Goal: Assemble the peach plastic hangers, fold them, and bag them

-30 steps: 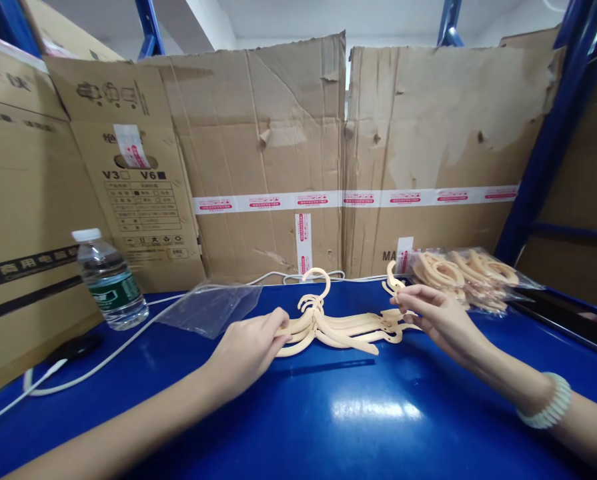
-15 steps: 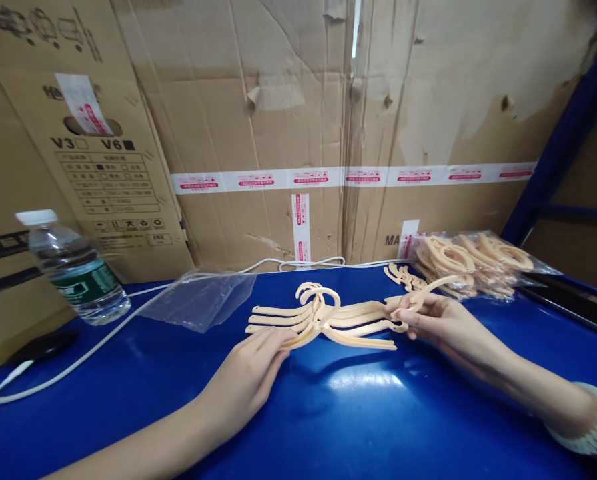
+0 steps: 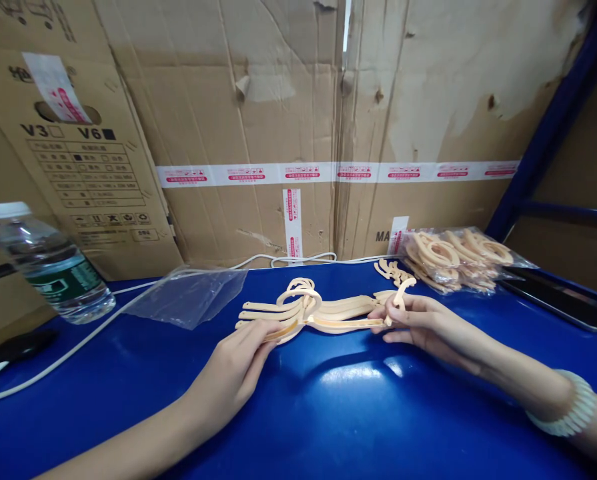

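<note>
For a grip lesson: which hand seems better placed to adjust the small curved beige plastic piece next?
Probably the right hand, pinching that piece at one end of the beige plastic hanger; the left hand holds its other side.

Glossy blue worktop [image 3: 328, 420]. Pale hangers [image 3: 345, 308] lying across middle. Far right: small loose pale pieces [image 3: 392, 272], clear-bagged pale parts [image 3: 453, 257] just beside them. Right: dark flat device [image 3: 561, 300]. Left: bottle [image 3: 63, 283] with green label, black object [image 3: 21, 347] nearer. Far left: clear plastic sheet [image 3: 191, 297]. White cable [image 3: 78, 351] running from near left toward far side.
</note>
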Available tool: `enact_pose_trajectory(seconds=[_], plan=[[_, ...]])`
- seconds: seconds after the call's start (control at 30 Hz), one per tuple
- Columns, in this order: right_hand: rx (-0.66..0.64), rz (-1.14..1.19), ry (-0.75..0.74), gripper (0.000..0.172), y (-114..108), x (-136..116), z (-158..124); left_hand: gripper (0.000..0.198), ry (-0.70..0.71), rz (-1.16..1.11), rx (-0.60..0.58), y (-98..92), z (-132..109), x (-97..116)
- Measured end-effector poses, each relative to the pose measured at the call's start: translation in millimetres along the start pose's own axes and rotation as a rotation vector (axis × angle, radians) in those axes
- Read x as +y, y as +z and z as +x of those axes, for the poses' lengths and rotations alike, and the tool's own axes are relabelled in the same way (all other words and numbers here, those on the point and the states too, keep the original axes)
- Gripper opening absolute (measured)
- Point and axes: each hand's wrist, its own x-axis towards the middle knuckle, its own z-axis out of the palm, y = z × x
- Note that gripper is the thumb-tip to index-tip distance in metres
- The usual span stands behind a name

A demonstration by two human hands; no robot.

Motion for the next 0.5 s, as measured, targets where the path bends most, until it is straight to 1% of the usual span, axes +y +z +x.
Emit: enact_pose_trajectory(seconds=[0.13,0.27,0.37,0.5], plan=[[-0.023,0.039,0.005,0.028,0.2,1.4,-0.2,0.024,0.0,0.002,-0.006,1.2,-1.4,-1.2],[-0.051,0.054,0.008,0.03,0.6,2.1,-1.1,0.025,-0.019,-0.006,-0.035,0.8,-3.3,-0.7],[-0.039,0.039,-0.006,0.034,1.8,2.6,-0.8,0.026,-0.027,-0.011,-0.047,0.6,-4.4,0.3],[-0.004,-0.028,-0.062,0.039,4.7,4.7,0.6,0.027,-0.014,0.002,-0.052,1.4,-5.2,0.8]])
